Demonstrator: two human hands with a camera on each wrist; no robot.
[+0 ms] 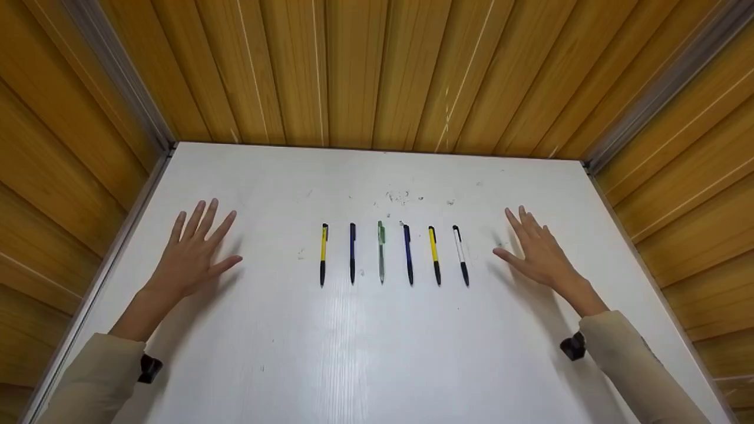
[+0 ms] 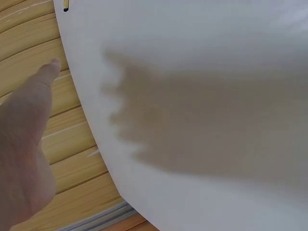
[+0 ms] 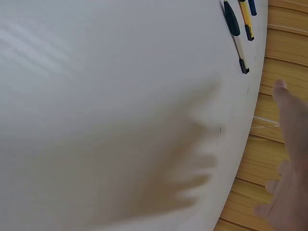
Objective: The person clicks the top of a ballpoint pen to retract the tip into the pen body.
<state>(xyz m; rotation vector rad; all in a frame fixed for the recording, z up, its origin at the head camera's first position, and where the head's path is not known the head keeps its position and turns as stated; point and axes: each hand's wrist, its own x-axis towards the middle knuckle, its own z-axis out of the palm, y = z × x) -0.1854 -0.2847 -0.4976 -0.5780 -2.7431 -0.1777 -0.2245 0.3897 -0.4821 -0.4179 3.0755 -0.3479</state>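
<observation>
Several pens stand side by side in a row on the white table [image 1: 365, 347], tips toward me. From left to right come a yellow pen [image 1: 323, 247], a dark blue pen [image 1: 352, 250], a green clear pen [image 1: 382, 253], another blue pen [image 1: 408, 253], a second yellow pen [image 1: 435, 253] and a white pen [image 1: 460, 253]. To the left of the row my left hand [image 1: 191, 253] is held over the table, fingers spread and straight, holding nothing. My right hand [image 1: 541, 250] hovers to the right, nearest the white pen, its fingers extended, also holding nothing.
Wood-patterned panels [image 1: 353, 70] rise behind the table and on both sides, with metal corner posts [image 1: 118, 70] at the back. Small dark marks [image 1: 397, 197] dot the tabletop beyond the pens. Each sleeve has a black device [image 1: 150, 368] at the wrist.
</observation>
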